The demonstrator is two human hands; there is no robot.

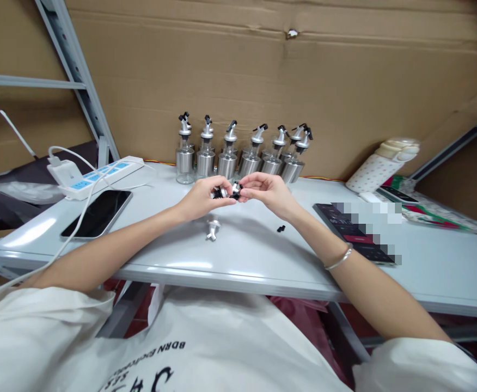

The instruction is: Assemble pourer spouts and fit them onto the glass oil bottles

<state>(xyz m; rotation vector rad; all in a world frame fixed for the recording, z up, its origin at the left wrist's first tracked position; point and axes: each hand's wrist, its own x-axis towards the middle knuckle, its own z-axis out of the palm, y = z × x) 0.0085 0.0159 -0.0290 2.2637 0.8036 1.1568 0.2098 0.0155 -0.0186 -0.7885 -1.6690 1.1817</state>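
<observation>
In front of the bottle row, a pourer is held in the curled grip of the left hand; its black piece appears pinched in the nearly closed grip of the right hand. The pourer is best kept steady while the piece is aligned squarely.

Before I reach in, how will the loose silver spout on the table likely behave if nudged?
The spout may swivel rather than roll freely, since prongs jut from its rounded collar. It could skid easily, as the table looks smooth and glossy. It is probably light, given its small size.
</observation>
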